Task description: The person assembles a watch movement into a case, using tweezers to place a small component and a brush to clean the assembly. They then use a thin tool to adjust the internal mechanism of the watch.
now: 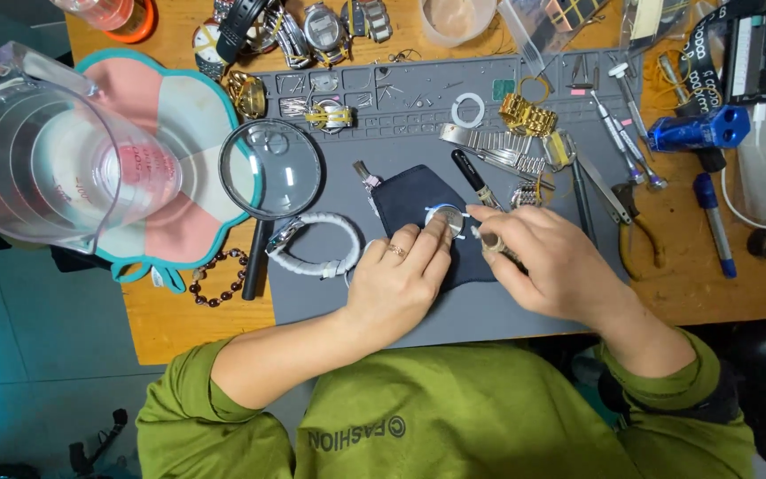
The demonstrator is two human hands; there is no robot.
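Watch case (444, 221), round, silver w/ a pale rim, sits on a dark cloth pad (418, 213) in the middle of the grey work mat (418, 310). Left hand (401, 275) lies over the pad's near edge, fingers mostly extended, index and middle tips pressing the case's left rim to pin it down; not a closed grip, more a hold-down. Ring on one finger. Right hand (543, 262) comes in from the right, fingers curled shut around a small slim tool (489, 241) whose tip points at the case's right edge. Exact tool type too small to tell.

Step, as I judge it: working the case back or edge w/ the tool while the other hand steadies. Next move prob. needs firm downward pressure from the left fingers and a small, controlled push from the right so the tip doesn't skid.

Around: white-strap watch (316, 244) just left of the pad, magnifying glass (269, 173) beyond it, black pen-like tool (472, 177) above, metal bracelets (498, 146) and pliers (636, 222) to the right, clear measuring jug (46, 151) far left.
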